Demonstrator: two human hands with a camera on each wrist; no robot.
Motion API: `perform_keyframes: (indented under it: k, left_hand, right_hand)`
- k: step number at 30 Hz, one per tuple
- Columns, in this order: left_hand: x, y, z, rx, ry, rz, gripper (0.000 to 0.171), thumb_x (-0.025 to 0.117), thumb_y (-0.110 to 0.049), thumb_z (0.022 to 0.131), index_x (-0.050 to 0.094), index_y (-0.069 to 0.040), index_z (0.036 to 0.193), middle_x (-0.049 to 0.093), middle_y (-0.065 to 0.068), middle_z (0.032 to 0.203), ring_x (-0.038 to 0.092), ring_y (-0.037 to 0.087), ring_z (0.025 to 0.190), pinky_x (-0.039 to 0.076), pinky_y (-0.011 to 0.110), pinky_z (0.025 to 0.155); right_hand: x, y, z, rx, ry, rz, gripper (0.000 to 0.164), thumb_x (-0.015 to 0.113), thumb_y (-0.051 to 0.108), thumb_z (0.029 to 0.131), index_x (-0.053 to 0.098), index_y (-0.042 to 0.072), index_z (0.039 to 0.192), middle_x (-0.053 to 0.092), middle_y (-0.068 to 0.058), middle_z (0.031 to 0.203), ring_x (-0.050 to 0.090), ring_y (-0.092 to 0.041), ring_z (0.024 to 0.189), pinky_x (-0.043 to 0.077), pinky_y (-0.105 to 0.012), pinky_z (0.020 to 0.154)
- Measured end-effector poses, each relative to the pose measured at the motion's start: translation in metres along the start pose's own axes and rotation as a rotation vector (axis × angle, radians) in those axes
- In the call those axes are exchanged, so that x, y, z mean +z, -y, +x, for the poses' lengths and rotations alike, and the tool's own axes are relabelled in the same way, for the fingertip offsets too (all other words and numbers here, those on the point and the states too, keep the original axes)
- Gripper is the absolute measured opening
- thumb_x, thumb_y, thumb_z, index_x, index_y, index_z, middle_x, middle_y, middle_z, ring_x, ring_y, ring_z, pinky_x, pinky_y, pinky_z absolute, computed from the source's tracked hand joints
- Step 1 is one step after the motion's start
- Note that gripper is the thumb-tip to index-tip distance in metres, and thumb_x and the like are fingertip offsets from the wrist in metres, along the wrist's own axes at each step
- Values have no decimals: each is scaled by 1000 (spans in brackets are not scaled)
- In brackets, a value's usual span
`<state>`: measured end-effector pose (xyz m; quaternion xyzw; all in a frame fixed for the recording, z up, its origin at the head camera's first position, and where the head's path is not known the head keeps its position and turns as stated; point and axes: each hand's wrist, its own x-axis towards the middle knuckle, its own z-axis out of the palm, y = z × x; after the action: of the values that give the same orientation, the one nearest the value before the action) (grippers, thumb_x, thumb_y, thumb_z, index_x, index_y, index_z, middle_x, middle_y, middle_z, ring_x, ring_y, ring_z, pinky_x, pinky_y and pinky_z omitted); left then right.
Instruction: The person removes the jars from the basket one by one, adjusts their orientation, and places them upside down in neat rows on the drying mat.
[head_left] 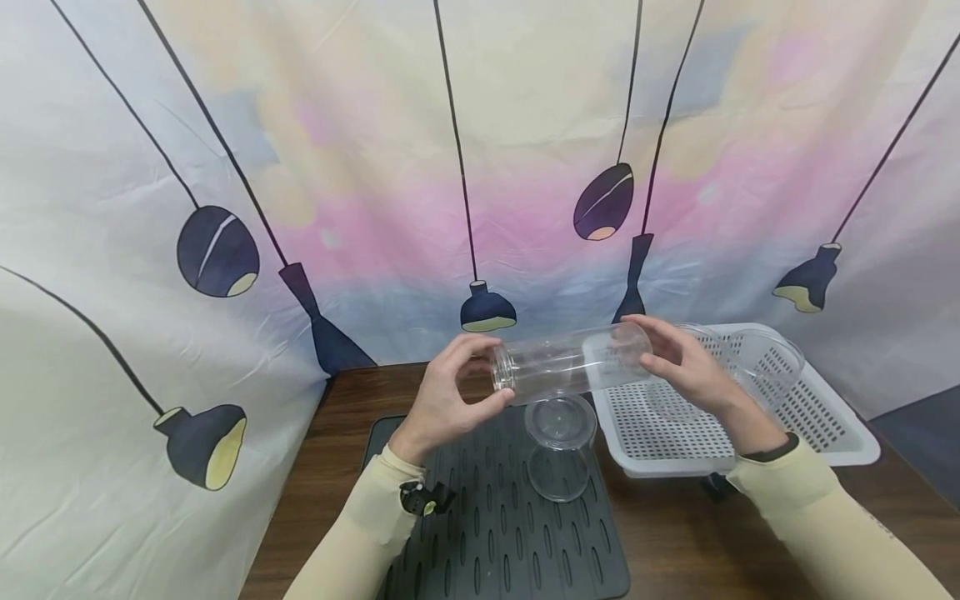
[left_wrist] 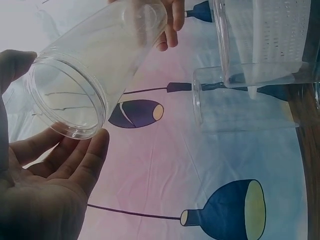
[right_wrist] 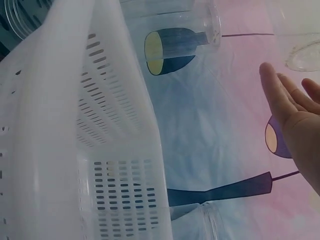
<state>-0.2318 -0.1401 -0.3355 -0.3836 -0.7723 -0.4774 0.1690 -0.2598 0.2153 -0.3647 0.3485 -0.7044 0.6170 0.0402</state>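
Clear plastic jar [head_left: 564, 365] is held up in mid-air btwn both hands, approx 1 o'clock from the ctr of the dk grey drying mat [head_left: 480, 525]. It's tilted nearly horiz.: open threaded mouth pointed to approx 9 o'clock, base pointed just above 3 & slightly higher. Mouth rim is pinched by L hand [head_left: 448, 396], thumb on one side, fingers on the other. Base end is grasped btwn thumb & fingers of R hand [head_left: 693, 371].

Below it, a 2nd jar [head_left: 558, 477], also clear, is stood upright on the mat nr its 1 o'clock edge; whether it's lidded can't be told. White perforated basket [head_left: 855, 454] is set on the dk wood-grain table [head_left: 675, 533], approx 2 o'clock from the mat; at least 2 clear containers [head_left: 768, 362] are seen in it, partly hidden by R arm. Small black device [head_left: 426, 498] is worn on L wrist. At 12 o'clock, the table is backed by a pastel cloth backdrop [head_left: 390, 167] printed w/ pendant lamps.
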Motion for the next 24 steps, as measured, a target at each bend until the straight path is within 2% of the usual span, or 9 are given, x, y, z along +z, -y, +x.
perform_keyframes:
  k: [3, 15, 20, 24]
  left_hand:
    - [0, 1, 0, 5, 4, -2, 55, 79, -14, 81, 57, -13, 131, 56, 5, 122, 59, 18, 106, 55, 43, 90]
    - [2, 2, -1, 16, -1, -24, 56, 79, -11, 81, 56, -9, 132, 56, 8, 124, 60, 22, 106, 54, 44, 91]
    - [3, 2, -2, 15, 5, -41, 56, 78, -9, 81, 55, -6, 132, 55, 8, 125, 59, 21, 108, 54, 43, 92]
    - [4, 3, -2, 13, 14, -54, 56, 78, -9, 82, 55, -9, 133, 54, 7, 126, 58, 19, 110, 53, 42, 93]
  right_hand:
    - [0, -1, 1, -20, 28, 73, 49, 48, -1, 99, 35, -4, 146, 57, 4, 136, 61, -12, 117, 53, -27, 92]
    - [3, -2, 1, -40, 67, 237, 42, 48, 2, 100, 45, 1, 142, 59, -3, 134, 60, -16, 119, 52, -31, 97]
    - [5, -2, 3, -58, 46, 284, 37, 50, 2, 99, 53, 4, 136, 60, -4, 129, 63, -16, 113, 53, -29, 93]
    - [7, -1, 4, -45, 0, 302, 34, 54, 3, 97, 58, 7, 131, 61, -4, 125, 64, -16, 107, 55, -29, 89]
